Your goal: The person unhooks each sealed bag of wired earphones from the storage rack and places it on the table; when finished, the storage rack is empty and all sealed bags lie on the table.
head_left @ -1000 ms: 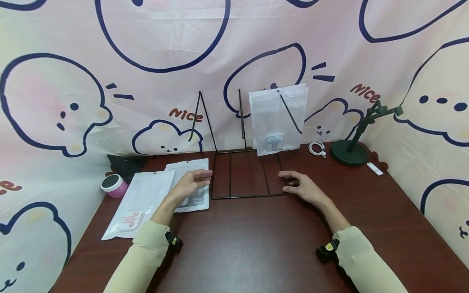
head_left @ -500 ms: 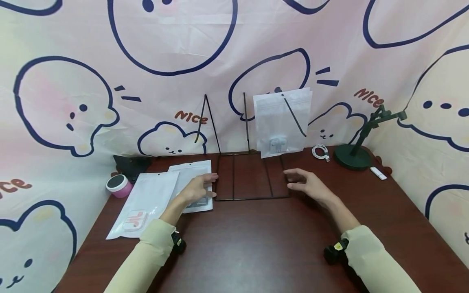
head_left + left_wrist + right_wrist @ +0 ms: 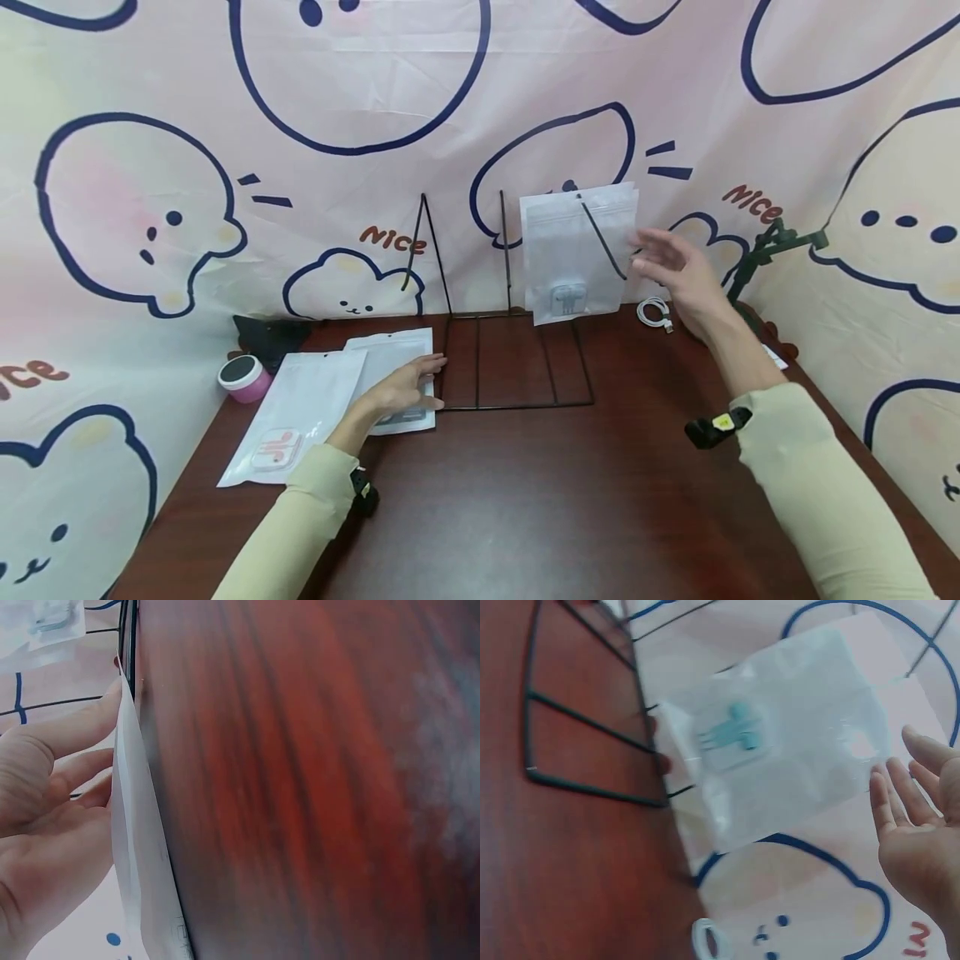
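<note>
Found white earphone pouch (image 3: pixel 551 250) hanging on black wire rack (image 3: pixel 516 407).
Noted right hand (image 3: pixel 686 279) wide, fingers apart, just beside pouch's right edge; cannot tell whether touching. Noted left hand (image 3: pixel 405 387) wide, fingers extended, over flat white pouch (image 3: pixel 401 348) on wooden table (image 3: pixel 525 508), near rack's front left corner.
</note>
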Tool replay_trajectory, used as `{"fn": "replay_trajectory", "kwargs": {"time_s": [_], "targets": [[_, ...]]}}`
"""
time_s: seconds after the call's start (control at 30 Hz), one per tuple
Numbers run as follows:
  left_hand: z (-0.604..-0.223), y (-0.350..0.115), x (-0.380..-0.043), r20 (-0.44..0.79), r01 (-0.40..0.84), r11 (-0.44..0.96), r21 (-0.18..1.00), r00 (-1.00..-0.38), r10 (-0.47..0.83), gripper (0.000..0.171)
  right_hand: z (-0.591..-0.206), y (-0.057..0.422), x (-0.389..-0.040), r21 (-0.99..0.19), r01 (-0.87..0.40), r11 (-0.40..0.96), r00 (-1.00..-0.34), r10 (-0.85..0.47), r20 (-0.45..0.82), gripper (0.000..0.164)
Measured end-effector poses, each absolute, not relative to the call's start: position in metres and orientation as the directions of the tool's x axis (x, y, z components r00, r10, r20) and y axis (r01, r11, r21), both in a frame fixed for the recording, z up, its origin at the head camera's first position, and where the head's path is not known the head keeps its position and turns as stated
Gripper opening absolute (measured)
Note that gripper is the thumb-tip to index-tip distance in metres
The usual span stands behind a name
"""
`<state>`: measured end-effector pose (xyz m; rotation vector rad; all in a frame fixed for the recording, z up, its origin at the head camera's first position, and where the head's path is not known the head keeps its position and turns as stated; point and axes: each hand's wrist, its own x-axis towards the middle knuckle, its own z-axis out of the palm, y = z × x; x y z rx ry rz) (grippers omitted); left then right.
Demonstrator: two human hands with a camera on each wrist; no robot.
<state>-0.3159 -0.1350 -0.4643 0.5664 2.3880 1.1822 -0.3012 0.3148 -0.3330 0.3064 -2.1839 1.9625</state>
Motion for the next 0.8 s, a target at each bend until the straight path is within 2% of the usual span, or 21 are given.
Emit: {"fn": "replay_trajectory", "kwargs": {"time_s": [0.07, 0.33, 0.53, 0.8], "targets": [[-0.464, -0.135, -0.317, -0.173, 0.191, 0.557, 0.808, -0.827, 0.534, 0.081, -0.321, 0.317, -0.305, -0.953, -0.293, 0.075, -0.956, 0.003, 0.294, 0.061], [-0.465, -0.135, -0.316, -0.183, 0.181, 0.566, 0.805, -0.831, 0.526, 0.087, -0.303, 0.316, -0.313, -0.951, -0.268, 0.151, -0.960, 0.038, 0.276, 0.065], [-0.468, -0.137, -0.316, -0.198, 0.157, 0.575, 0.803, -0.840, 0.505, 0.088, -0.293, 0.305, -0.306, -0.951, -0.224, 0.212, -0.968, 0.069, 0.243, 0.061], [-0.468, -0.134, -0.315, -0.181, 0.177, 0.592, 0.786, -0.850, 0.495, 0.088, -0.297, 0.304, -0.320, -0.956, -0.183, 0.230, -0.957, 0.180, 0.227, 0.053]]}}
